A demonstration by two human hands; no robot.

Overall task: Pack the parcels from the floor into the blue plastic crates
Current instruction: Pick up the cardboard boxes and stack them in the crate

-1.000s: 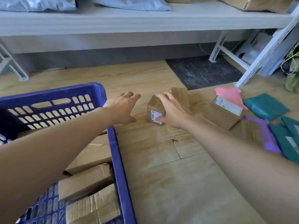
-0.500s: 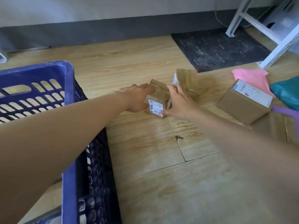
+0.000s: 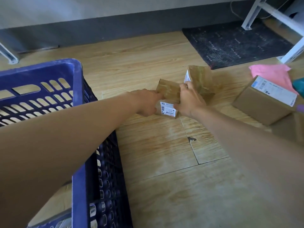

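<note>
Parcel (image 3: 169,93) gripped both sides: left hand (image 3: 148,102), right hand (image 3: 189,101), fingers curled round it. Next: lift left into crate (image 3: 77,76).

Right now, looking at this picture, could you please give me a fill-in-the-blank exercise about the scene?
1. The left hand and the right hand grip the small box, whose label is ____.
2. The crate to the left of the small box is ____.
3. The mailer behind the larger box is ____.
Missing words: white, blue, pink.
</note>
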